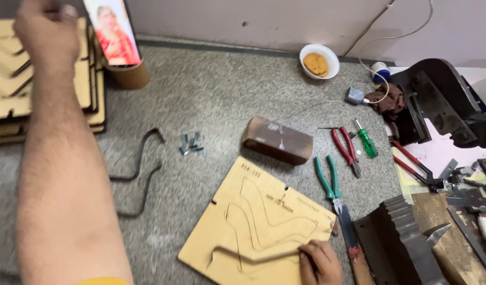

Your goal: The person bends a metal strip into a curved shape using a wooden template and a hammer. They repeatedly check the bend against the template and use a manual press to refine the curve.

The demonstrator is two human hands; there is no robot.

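A single head-worn camera looks steeply down and forward onto a speckled grey worktop, close enough that the left forearm fills the frame from 7 to 11 o'clock. The view faces the back wall along 12 o'clock. The wooden board lies near 6 o'clock, and tools crowd the edge from 3 to 5 o'clock.

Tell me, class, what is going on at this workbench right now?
A person works at a speckled bench. The right hand presses on a plywood board cut with curved slots. The left hand reaches up to a stack of similar boards at the far left; whether it grips anything is unclear. Bent metal strips, green pliers, red pliers, a screwdriver and a wooden block lie around.
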